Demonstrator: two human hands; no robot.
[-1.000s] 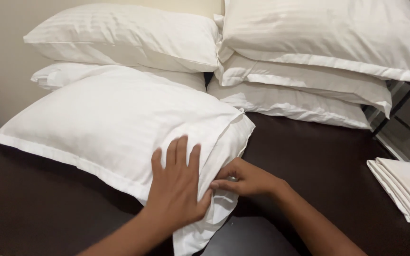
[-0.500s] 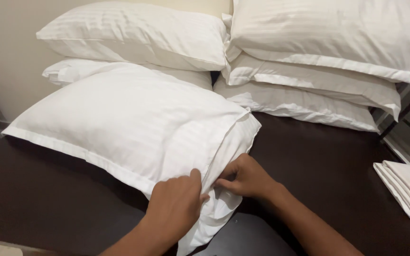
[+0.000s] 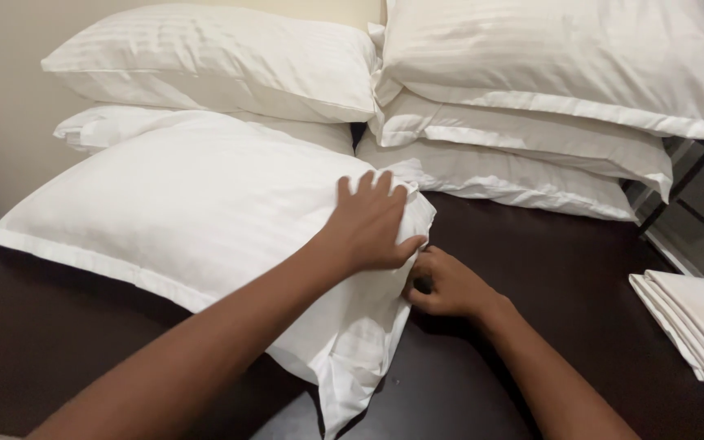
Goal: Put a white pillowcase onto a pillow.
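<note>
A large white striped pillow [image 3: 181, 204] lies tilted on a dark brown table [image 3: 564, 269], leaning back on the stacked pillows behind it. My left hand [image 3: 372, 220] lies flat on the pillow's right corner, fingers spread, pressing the case down. My right hand [image 3: 447, 285] is just below it at the pillow's open end, fingers curled and pinching the edge of the pillowcase [image 3: 352, 342]. The loose flap of the case hangs down toward the table's front.
Two white pillows [image 3: 213, 57] are stacked at the back left against a beige wall. Three more pillows [image 3: 547, 73] are stacked at the back right. A pile of folded white cloths [image 3: 694, 318] lies at the right edge. A dark frame stands far right.
My left hand has slid up from the pillow's lower edge to its right corner. My right hand has moved up with it along the open end.
</note>
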